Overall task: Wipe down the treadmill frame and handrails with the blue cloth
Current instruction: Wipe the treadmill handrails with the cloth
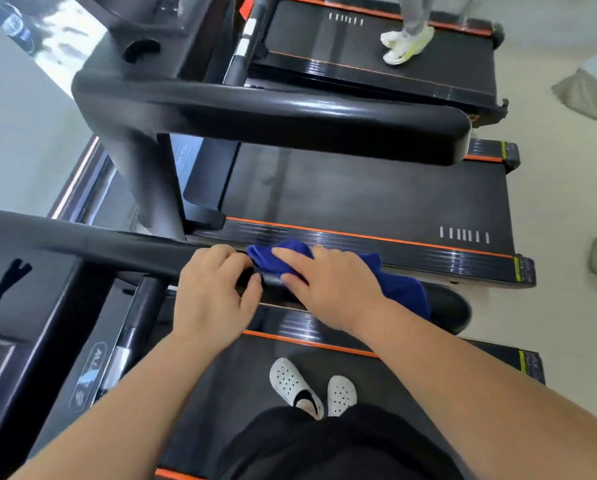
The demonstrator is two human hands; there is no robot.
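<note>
A: Where is the crumpled deep-blue cloth (342, 275) now?

B: It lies draped over the glossy black rounded handrail (117, 249) of the treadmill the person stands on, toward the rail's free end at about three o'clock from centre. The right hand (328, 289) lies flat on top of it, fingers (290, 256) extended and loosely together, pointing toward ten o'clock, with the thumb against the rail's near side. That flat press likely keeps the cloth in full contact with the curved surface.

A: And the other hand?

B: The left hand (214, 296) curls over the bare rail, just beside the cloth at its nine o'clock edge. Its fingers wrap the top, and the thumb tip meets the rail below. It seems to steady the person or the rail, not to hold the cloth.

A: How far along does the job look?

B: Hard to judge; the rail shines along its length, so no wiped and unwiped parts can be told apart. The frame posts and the side rail with the orange stripe (307, 342), at six o'clock from the hands, probably need the cloth too.
</note>
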